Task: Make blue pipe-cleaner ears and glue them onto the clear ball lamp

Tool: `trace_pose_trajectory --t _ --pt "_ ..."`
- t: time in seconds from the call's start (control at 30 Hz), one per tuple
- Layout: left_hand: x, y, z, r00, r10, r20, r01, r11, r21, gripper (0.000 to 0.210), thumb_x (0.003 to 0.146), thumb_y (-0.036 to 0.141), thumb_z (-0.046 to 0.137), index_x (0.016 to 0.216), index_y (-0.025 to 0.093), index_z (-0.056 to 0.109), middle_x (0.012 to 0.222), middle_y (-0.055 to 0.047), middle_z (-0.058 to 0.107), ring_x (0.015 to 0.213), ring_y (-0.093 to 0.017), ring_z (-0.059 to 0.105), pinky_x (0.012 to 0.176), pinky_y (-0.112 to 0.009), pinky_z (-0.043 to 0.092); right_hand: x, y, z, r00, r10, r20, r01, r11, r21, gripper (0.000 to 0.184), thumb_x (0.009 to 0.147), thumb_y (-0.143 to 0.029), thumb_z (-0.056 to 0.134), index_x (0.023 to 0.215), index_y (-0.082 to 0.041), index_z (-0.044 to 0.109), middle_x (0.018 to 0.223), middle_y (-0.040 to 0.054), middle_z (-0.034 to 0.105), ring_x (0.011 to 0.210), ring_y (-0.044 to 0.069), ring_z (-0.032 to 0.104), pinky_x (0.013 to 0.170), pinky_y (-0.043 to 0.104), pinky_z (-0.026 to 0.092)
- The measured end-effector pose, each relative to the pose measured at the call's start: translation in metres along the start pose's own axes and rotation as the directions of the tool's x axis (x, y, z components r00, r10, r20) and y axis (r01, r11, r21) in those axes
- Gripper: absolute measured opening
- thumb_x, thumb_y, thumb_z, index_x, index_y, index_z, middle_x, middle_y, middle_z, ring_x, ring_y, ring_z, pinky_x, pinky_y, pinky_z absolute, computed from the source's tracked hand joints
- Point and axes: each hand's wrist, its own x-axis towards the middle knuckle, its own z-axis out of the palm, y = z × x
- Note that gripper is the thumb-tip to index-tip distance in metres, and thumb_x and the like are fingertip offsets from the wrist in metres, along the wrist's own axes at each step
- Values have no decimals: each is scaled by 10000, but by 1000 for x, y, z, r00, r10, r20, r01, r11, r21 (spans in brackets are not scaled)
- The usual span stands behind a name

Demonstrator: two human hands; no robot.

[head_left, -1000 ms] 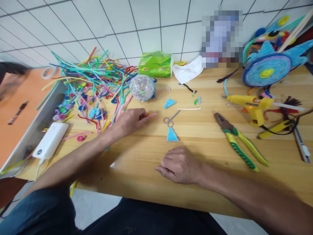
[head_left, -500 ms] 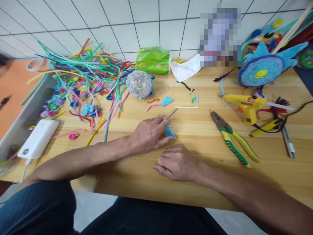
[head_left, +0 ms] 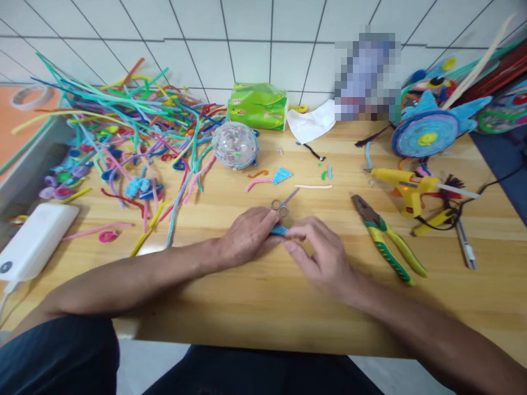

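My left hand (head_left: 251, 233) is closed on a small blue piece of ridged pipe cleaner (head_left: 279, 230), between thumb and fingers. Thumb and forefinger of my right hand (head_left: 323, 252) pinch at that piece's right end. Much of the piece is covered by the fingers. Just beyond the hands, small scissors (head_left: 280, 205) lie on the table with blades pointing away to the right. Behind them is a similar blue triangular piece (head_left: 282, 175), beside a pink pipe cleaner bit (head_left: 257, 183) and a pale strip (head_left: 313, 186).
Pliers (head_left: 382, 238) and a yellow glue gun (head_left: 405, 189) lie on the right, near a cutter knife (head_left: 466, 247). A clear ball (head_left: 234, 145) and green tissue pack (head_left: 258, 106) stand at the back. Loose pipe cleaners (head_left: 132, 115) and a white power bank (head_left: 39, 238) occupy the left.
My left hand has let go of the scissors and picked up the blue piece from the table. My right hand has moved up and opened from a fist to pinch the piece.
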Motion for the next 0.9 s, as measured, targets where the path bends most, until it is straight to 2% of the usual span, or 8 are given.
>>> trace_pose_trajectory --t 0.1,0.2,0.3,0.4,0.53,0.63,0.7,0.9 --pt "-1 -2 -2 993 -113 18 114 963 -246 405 1089 589 585 1143 188 603 946 -57 722 816 -190 678 769 -326 570 6 10 -2 991 131 22 -131 991 -1 109 1061 -295 655 1133 -221 691 945 50 745 841 198 681 753 335 541" --pt "2 0 -5 983 -183 20 167 846 -506 427 1029 600 689 1117 193 596 937 -23 709 758 -139 637 718 -272 537 8 15 1 967 237 88 -245 965 90 95 1048 -278 660 991 -234 722 840 7 743 751 167 661 705 305 520" --pt "6 3 -6 965 -263 13 203 711 -673 511 913 579 838 1144 190 600 944 -10 701 724 -115 604 676 -253 511 9 14 4 924 376 69 -382 901 206 151 1023 -297 681 897 -228 727 782 -14 740 687 142 629 653 277 495" --pt "11 5 -8 940 -324 108 277 538 -796 441 890 512 866 1066 169 652 849 12 665 705 -104 584 649 -232 492 10 13 6 877 479 32 -461 822 334 173 1006 -350 697 891 -223 723 724 -32 688 638 126 579 611 257 480" --pt "16 7 -13 907 -321 273 384 361 -850 401 916 520 828 871 138 715 811 -20 705 703 -112 620 655 -238 541 10 13 9 863 502 54 -474 767 433 218 987 -438 733 962 -223 716 756 -25 688 647 127 585 617 260 509" --pt "16 8 -15 881 -335 334 441 326 -836 406 865 519 875 856 132 751 820 -37 752 680 -115 637 624 -232 555 9 14 9 864 497 80 -476 754 454 242 964 -457 766 1011 -222 732 807 -11 729 693 137 633 664 276 546" --pt "15 8 -13 874 -344 343 454 326 -830 379 852 493 888 856 135 765 824 -39 766 678 -114 637 622 -229 560 8 16 10 861 500 91 -486 757 436 226 964 -440 762 947 -216 743 767 -13 718 685 138 628 662 276 542" --pt "12 8 -8 888 -337 313 435 395 -809 346 894 471 826 832 139 746 771 -26 722 673 -115 625 643 -241 550 6 19 16 872 483 77 -469 779 417 212 970 -411 746 904 -209 741 764 -10 730 683 139 631 657 272 535"
